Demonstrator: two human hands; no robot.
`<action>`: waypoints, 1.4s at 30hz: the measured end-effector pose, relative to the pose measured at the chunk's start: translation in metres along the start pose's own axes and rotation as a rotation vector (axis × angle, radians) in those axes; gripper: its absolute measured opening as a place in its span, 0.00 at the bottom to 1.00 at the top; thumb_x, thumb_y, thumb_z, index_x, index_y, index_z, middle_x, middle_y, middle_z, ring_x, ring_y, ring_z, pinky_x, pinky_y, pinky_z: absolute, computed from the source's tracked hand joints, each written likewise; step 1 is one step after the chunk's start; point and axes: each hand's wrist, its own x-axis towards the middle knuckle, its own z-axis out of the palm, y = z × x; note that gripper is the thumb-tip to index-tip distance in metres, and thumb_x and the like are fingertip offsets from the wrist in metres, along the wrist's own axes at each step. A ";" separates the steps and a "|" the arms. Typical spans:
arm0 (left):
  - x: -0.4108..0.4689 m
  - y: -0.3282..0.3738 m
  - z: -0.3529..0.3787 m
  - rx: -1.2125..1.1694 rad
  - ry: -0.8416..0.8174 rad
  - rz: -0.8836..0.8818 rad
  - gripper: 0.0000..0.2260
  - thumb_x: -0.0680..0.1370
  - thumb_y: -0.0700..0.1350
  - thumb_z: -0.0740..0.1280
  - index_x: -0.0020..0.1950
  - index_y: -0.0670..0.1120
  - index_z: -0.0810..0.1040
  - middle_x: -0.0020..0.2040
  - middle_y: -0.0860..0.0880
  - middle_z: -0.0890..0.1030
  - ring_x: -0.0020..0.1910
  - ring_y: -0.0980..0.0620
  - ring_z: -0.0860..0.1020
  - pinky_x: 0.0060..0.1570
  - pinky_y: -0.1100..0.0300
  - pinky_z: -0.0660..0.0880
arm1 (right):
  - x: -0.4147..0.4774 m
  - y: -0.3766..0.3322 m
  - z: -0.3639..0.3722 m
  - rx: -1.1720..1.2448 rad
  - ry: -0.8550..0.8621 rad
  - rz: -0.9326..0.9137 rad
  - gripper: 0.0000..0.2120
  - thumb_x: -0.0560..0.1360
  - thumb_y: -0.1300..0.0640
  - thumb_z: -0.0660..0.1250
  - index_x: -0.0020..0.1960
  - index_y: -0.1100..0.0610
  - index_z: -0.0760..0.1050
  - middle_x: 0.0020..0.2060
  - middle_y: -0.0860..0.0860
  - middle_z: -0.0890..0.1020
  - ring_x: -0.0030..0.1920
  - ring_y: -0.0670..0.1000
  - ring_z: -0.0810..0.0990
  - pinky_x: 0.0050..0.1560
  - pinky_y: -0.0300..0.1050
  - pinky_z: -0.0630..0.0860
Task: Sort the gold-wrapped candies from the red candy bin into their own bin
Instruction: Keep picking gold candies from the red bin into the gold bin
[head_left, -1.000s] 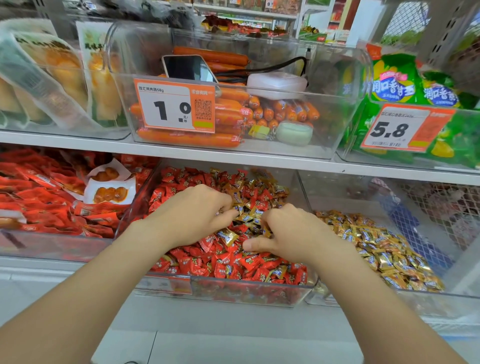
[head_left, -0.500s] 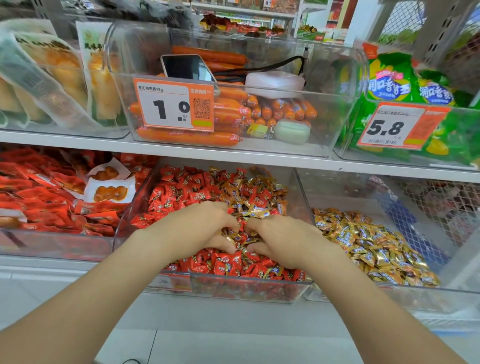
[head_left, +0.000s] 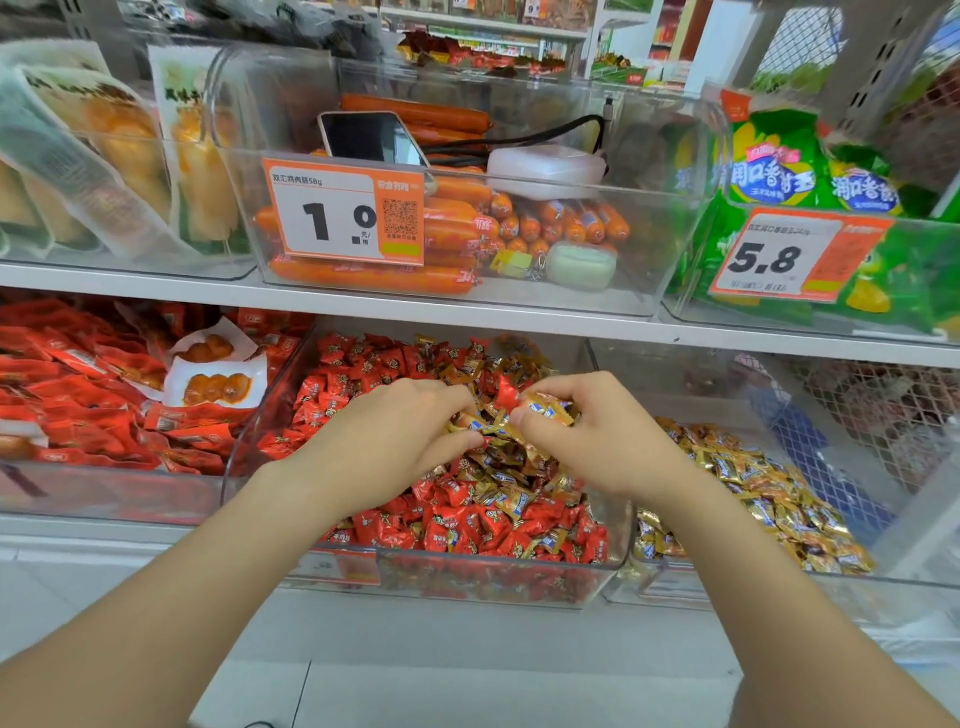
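Pinching gold-wrapped candies (head_left: 545, 408) at frame centre, the left hand (head_left: 395, 436) and right hand (head_left: 597, 441) hover over the red candy bin (head_left: 493, 577), probably gathering a batch for the gold bin (head_left: 779, 592) at lower right.

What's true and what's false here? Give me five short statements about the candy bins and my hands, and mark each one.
1. The left hand and the right hand are both over the red candy bin. True.
2. The right hand pinches a gold-wrapped candy. True.
3. The gold candy bin sits left of the red one. False: the gold candy bin is on its right.
4. The red candy bin holds only red candies. False: gold-wrapped ones lie mixed among its red candies.
5. A phone sits in the sausage bin. True.
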 end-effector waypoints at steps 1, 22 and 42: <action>0.000 0.001 0.001 -0.023 0.030 -0.009 0.13 0.83 0.65 0.59 0.58 0.58 0.75 0.50 0.58 0.79 0.50 0.53 0.78 0.49 0.49 0.79 | -0.001 -0.001 0.000 -0.038 -0.016 0.008 0.10 0.80 0.44 0.69 0.54 0.49 0.83 0.26 0.49 0.78 0.24 0.47 0.68 0.30 0.43 0.71; 0.030 0.170 0.025 -0.646 0.127 0.002 0.10 0.83 0.56 0.67 0.49 0.52 0.81 0.41 0.56 0.82 0.43 0.58 0.80 0.47 0.60 0.74 | -0.074 0.140 -0.114 0.029 0.156 0.362 0.22 0.82 0.62 0.70 0.73 0.48 0.75 0.58 0.45 0.83 0.47 0.47 0.84 0.42 0.41 0.79; 0.044 0.159 0.041 0.046 0.253 0.195 0.08 0.80 0.52 0.61 0.46 0.53 0.78 0.42 0.55 0.76 0.47 0.49 0.73 0.47 0.50 0.73 | -0.092 0.076 -0.090 -0.107 0.257 -0.007 0.14 0.79 0.61 0.67 0.56 0.45 0.85 0.45 0.37 0.87 0.46 0.38 0.84 0.52 0.35 0.78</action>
